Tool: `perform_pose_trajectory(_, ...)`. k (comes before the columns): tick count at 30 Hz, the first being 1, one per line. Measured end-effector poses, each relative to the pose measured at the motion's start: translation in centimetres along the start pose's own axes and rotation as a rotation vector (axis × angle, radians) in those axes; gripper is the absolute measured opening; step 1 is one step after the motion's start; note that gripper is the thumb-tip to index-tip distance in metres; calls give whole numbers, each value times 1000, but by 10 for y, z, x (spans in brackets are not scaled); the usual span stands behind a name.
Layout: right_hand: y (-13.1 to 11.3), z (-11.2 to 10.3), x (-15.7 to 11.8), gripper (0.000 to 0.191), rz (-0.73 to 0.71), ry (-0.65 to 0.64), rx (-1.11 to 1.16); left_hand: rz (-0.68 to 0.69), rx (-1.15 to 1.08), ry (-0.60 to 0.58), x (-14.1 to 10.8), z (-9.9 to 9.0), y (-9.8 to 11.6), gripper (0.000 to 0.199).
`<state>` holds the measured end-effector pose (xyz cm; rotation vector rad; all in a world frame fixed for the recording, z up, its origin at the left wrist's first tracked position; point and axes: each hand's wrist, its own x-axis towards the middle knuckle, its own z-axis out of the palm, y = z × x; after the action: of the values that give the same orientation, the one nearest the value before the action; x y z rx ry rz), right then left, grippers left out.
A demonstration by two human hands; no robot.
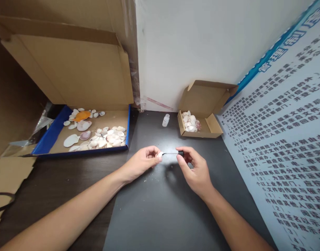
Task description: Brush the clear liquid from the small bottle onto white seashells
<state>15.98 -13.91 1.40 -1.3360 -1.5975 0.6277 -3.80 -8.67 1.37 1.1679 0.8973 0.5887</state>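
Between thumb and fingers, my left hand (146,158) pinches a small white shell (160,154) above the dark mat. My right hand (193,167) grips the black cap of a thin brush (172,153), whose dark tip points left and meets the shell or lies right beside it. Behind both hands a small clear bottle (165,120) stands uncapped on the mat. Pale crumbs lie on the mat below my left hand.
At the left, an open blue-edged box (115,116) holds many shells and an orange one. A small cardboard box (214,125) with shells stands at the back right. A printed board (285,122) leans along the right side.
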Motion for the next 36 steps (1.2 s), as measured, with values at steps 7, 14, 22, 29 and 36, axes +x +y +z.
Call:
perform_pose_trajectory(7, -3, -2, 0, 16, -81, 9, -44, 21, 15, -16, -1, 0, 0, 28)
perform_pose_trajectory(14, -4, -5, 1, 16, -102, 14, -48, 38, 51, -24, 0, 2, 0, 25)
perform_pose_trajectory(22, -7, -2, 0, 17, -147, -5, -60, 53, 59, -33, 0, 1, -1, 25)
perform_pose_trajectory(29, -9, -4, -2, 18, -172, 15, -75, 47, 79, -25, 0, 2, -1, 24)
perform_pose_trajectory(36, -9, -5, -1, 18, -167, 25, -84, 56, 66, -32, -1, 2, -2, 26)
